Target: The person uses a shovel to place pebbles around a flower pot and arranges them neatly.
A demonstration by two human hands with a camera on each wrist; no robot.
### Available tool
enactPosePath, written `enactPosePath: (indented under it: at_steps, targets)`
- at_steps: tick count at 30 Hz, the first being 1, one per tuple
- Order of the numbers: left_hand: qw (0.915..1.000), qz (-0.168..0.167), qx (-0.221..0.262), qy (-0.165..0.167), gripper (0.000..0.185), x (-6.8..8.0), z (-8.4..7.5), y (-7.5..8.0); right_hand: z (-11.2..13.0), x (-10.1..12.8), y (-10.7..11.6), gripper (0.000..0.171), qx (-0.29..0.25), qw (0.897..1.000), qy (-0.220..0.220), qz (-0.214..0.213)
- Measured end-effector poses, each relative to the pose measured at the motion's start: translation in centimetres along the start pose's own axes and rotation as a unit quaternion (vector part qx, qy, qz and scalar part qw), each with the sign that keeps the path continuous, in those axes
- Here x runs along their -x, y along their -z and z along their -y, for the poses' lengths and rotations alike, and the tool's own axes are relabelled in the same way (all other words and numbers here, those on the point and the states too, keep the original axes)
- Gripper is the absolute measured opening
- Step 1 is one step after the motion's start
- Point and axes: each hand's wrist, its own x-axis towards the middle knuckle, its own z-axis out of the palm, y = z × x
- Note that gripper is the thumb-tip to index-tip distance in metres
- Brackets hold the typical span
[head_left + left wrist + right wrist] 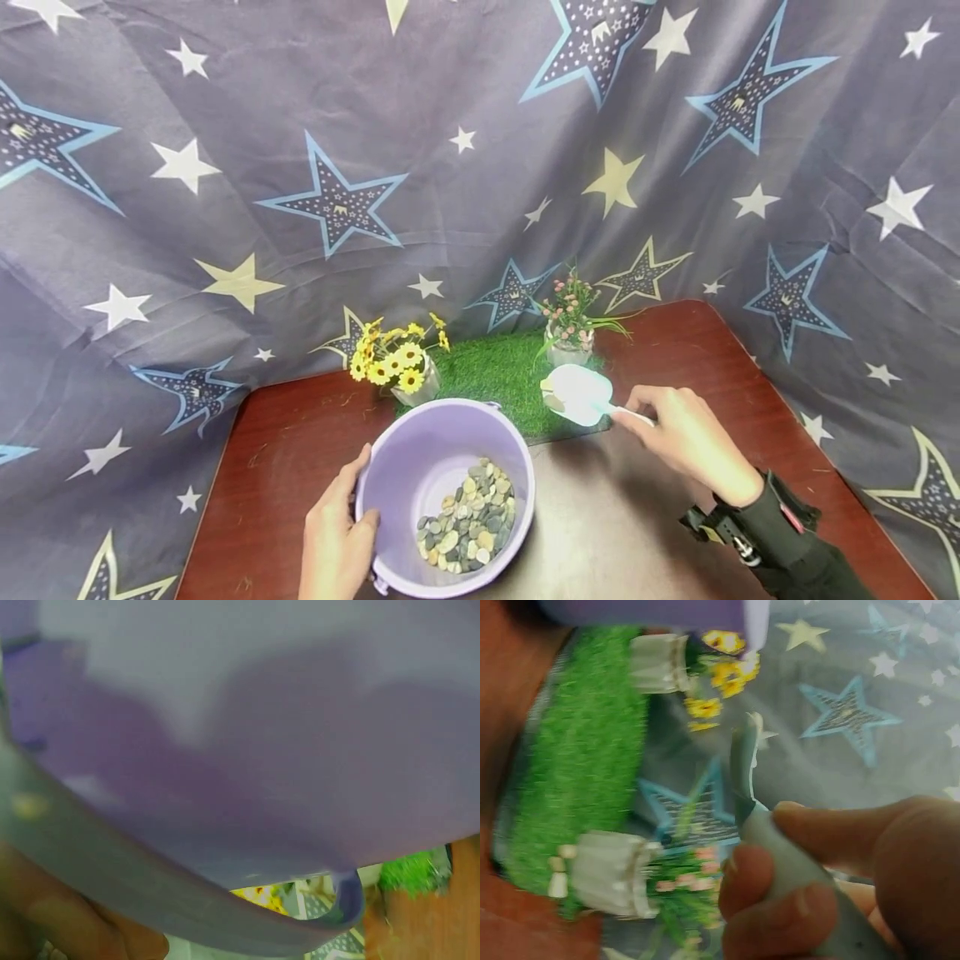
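Observation:
My left hand (pixel 339 521) grips the rim of a light purple bucket (pixel 401 454), thumb on the inner side and fingers outside. Grey, tan and white pebbles (pixel 468 521) are heaped toward the right in its bottom. The bucket's handle (pixel 217 922) hangs along the outside, beside the fingers in the left wrist view. My right hand (pixel 686 429) holds a pale toy shovel (pixel 585 392) by its handle, thumb on one side and fingers curled round the other. A few pebbles (pixel 553 402) sit at the shovel's front edge, over the green turf mat (pixel 487 367).
A pot of yellow flowers (pixel 397 358) stands at the turf's left end, behind the bucket. At the right end is a pot of pink flowers (pixel 570 325), close behind the shovel. A star-patterned cloth (pixel 450 200) hangs behind the reddish-brown table (pixel 285 450).

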Motion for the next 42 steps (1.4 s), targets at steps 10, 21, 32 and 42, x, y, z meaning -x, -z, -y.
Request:
enactPosePath:
  at_steps: [10, 21, 32, 42]
  targets:
    - [0.9985, 0.002, 0.011, 0.053, 0.081, -0.6, 2.4, 0.7, -5.4, -1.1, -7.6, 0.023, -0.021, 0.999, -0.038, -0.014]
    - [0.9965, 0.004, 0.041, 0.073, 0.081, -0.6, 2.8, 0.1, -7.8, -2.6, -13.4, 0.028, -0.053, 0.993, -0.104, 0.020]
    - [0.9950, 0.013, 0.031, 0.094, 0.081, -0.8, 2.9, 0.4, -7.2, -5.3, -13.3, 0.034, -0.083, 0.983, -0.137, 0.091]
    - [0.9943, 0.017, 0.030, 0.100, 0.081, -1.0, 2.8, 0.3, -6.3, -6.7, -11.2, 0.038, -0.099, 0.968, -0.160, 0.166]
